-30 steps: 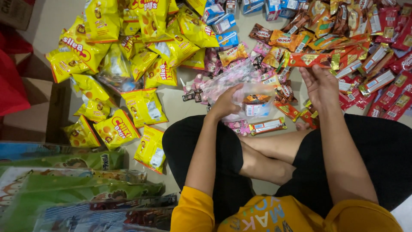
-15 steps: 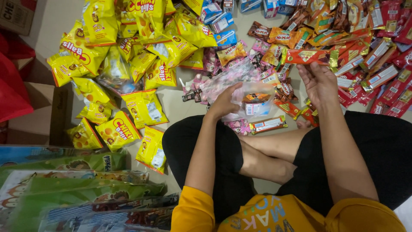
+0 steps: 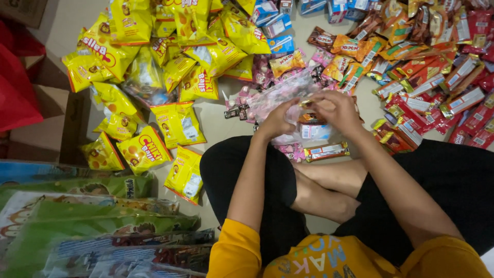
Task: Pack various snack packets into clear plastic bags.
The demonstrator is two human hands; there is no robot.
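Note:
I sit cross-legged on the floor. My left hand [image 3: 277, 121] grips the near edge of a clear plastic bag [image 3: 314, 133] that lies in front of my knees with a few small snack packs inside. My right hand [image 3: 335, 108] is closed at the bag's mouth, touching my left fingers. Only the gold end of a red-orange snack bar [image 3: 306, 103] shows from its fist. A striped snack bar [image 3: 327, 151] lies on the floor just below the bag.
Yellow snack bags [image 3: 141, 149] spread over the floor at left. Red and orange wrapped bars [image 3: 453, 103] are piled at right, with blue cartons [image 3: 280, 23] at the top. A cardboard box [image 3: 46, 128], a red bag [image 3: 15, 98] and green packs [image 3: 77, 221] sit at far left.
My right hand, which held the red-orange bar up over the right pile, has swung left and down to the bag's mouth. My left hand has stayed on the bag.

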